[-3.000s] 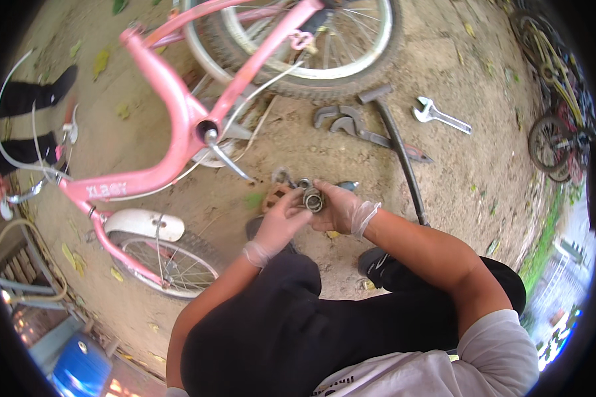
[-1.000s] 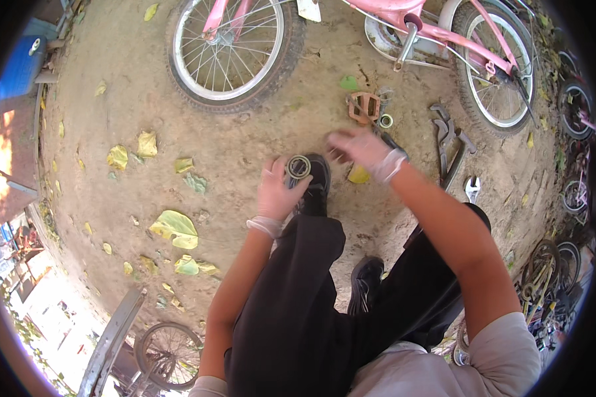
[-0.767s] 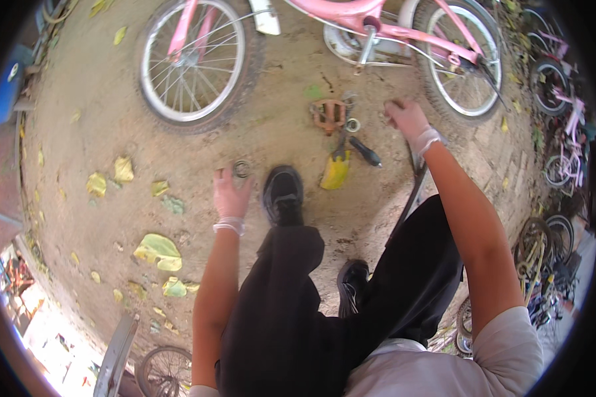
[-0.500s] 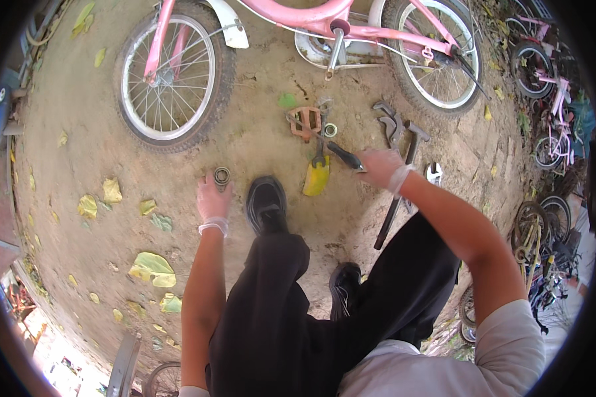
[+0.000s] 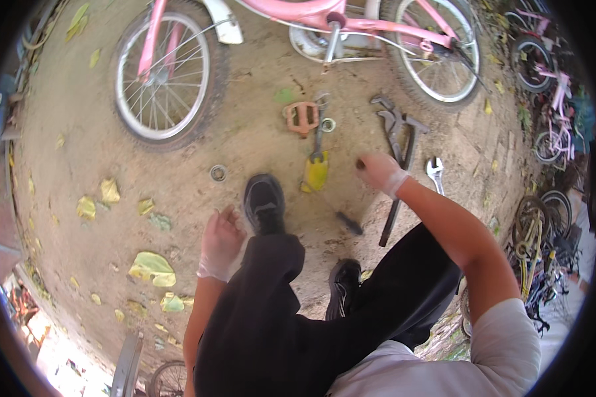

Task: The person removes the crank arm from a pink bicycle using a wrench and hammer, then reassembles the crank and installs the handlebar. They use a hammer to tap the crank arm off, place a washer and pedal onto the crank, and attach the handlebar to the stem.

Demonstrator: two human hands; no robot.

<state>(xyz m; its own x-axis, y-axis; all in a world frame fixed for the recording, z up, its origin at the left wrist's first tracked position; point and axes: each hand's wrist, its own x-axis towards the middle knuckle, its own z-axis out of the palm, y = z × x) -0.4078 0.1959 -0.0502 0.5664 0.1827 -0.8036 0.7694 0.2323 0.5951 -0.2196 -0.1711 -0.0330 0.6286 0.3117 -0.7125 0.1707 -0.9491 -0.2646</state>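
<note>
My left hand [image 5: 222,239], in a clear glove, is off the ground beside my left shoe, its fingers loosely bent and apart with nothing visible in them. A metal bearing ring [image 5: 218,173] lies on the dirt beyond it. My right hand [image 5: 383,175], gloved too, is closed over the ground near the hammer [image 5: 409,149]; a small dark spot shows at its fingers, too unclear to name. A screwdriver [image 5: 349,223] with a dark handle, blurred, is below that hand, apart from it. An orange pedal [image 5: 302,118] and a small ring [image 5: 328,125] lie farther off.
A pink bicycle [image 5: 304,9] lies across the far side. Right of the hammer is an adjustable wrench [image 5: 435,171]; another curved wrench [image 5: 392,129] lies beside it. A yellow leaf [image 5: 316,173] lies mid-ground. More bicycles [image 5: 553,99] stand along the right.
My left hand has let go of the bearing ring and drawn back toward me. The screwdriver has left my right hand and is now lower down, nearer my shoes.
</note>
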